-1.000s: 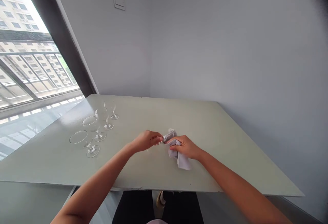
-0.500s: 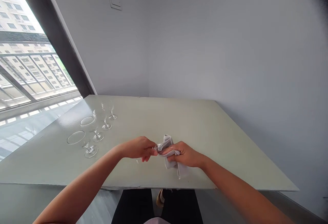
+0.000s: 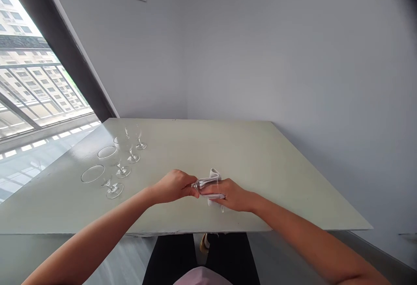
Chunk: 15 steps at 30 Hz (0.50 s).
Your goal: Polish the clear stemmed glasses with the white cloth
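Observation:
Near the front middle of the table, my left hand [image 3: 175, 186] pinches a clear stemmed glass [image 3: 195, 185] by its stem, the foot end mostly hidden by the fingers. The glass lies on its side in the air, its bowl facing right. My right hand [image 3: 235, 195] has its fingers pushed into the bowl together with a white cloth [image 3: 214, 173]. Folds of the cloth stick out above and below those fingers. How the fingertips grip the cloth inside the bowl is hard to make out.
Several clear stemmed glasses stand upright in a row along the table's left side, the nearest glass [image 3: 114, 190] closest to my left forearm. The pale table [image 3: 260, 159] reaches back to grey walls. A window [image 3: 35, 81] with a railing outside is at left.
My right hand has pushed further into the glass bowl, and less cloth hangs below it. The camera view has shifted slightly. The standing glasses keep their places.

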Available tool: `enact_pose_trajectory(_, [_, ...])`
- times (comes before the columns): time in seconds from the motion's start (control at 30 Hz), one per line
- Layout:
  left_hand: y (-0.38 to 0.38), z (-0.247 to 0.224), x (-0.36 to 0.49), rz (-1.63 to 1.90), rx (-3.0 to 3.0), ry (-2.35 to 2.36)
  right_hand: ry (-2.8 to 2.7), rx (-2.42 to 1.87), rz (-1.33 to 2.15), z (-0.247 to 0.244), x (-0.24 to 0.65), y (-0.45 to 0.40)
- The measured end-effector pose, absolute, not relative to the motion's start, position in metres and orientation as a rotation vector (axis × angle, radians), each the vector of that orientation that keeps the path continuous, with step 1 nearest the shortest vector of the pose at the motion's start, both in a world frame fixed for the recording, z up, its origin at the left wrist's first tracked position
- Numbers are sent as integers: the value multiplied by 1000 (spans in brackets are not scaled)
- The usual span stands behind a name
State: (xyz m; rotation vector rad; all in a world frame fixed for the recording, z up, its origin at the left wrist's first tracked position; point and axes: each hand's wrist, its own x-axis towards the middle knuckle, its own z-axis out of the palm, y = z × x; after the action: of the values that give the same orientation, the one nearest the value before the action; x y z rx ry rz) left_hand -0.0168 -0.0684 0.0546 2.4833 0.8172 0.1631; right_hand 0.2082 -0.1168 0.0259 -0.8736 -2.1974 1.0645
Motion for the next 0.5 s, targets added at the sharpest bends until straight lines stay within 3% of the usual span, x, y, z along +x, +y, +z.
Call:
enact_pose_trajectory(0.1, [-67, 53, -17, -48, 2005, 623, -2400, -821, 827, 25, 221, -105])
enact_pose_trajectory(0.2, [-63, 41, -16, 2, 1730, 627, -2371, -875, 672, 26, 239, -90])
enact_pose_trajectory(0.4, [-52, 13, -11, 299, 1749, 1049, -2010, -1224, 270, 39, 262, -80])
enact_pose_trajectory(0.5, [-52, 8, -1, 292, 1872, 1129, -2183, -1159, 117, 44, 239, -89])
